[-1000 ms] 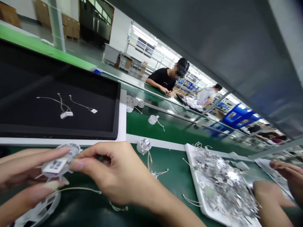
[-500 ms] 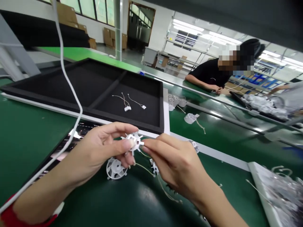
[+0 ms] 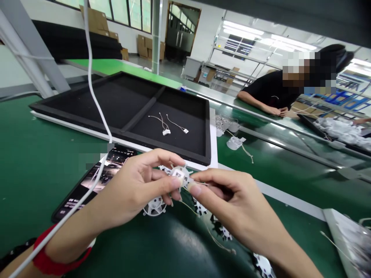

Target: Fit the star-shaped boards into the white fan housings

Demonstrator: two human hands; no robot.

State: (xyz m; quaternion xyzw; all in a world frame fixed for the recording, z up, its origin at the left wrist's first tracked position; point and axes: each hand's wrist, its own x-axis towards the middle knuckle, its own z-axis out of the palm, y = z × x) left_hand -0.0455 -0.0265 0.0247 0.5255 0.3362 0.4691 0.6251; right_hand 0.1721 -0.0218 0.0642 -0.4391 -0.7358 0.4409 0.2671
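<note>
Between finger and thumb my left hand (image 3: 142, 189) holds a small white plastic part with prongs around its rim (image 3: 182, 172), its square-marked face towards me. At that part's right edge, my right hand (image 3: 232, 197) is closed in a pinch on a thin pale wire (image 3: 200, 183); the fingers partly hide the wire. Just below my left fingers lies a white round fan wheel (image 3: 154, 208). Several similar white pronged parts (image 3: 226, 233) rest on the green table under and beside my right hand, with a loose wire (image 3: 213, 235) among them.
Beyond my hands is a black-lined tray (image 3: 136, 129) holding a few wired connectors (image 3: 166, 132). A phone (image 3: 97, 179) lies left, crossed by a hanging white cable (image 3: 92, 81). Clear ring-shaped parts (image 3: 234, 143) sit behind, a filled white box (image 3: 337, 227) right. Another person (image 3: 269, 92) works across.
The view has swung left, so things appear further right. The pronged part has turned to show its square-marked face, and my right thumb now shows, pinching at its edge.
</note>
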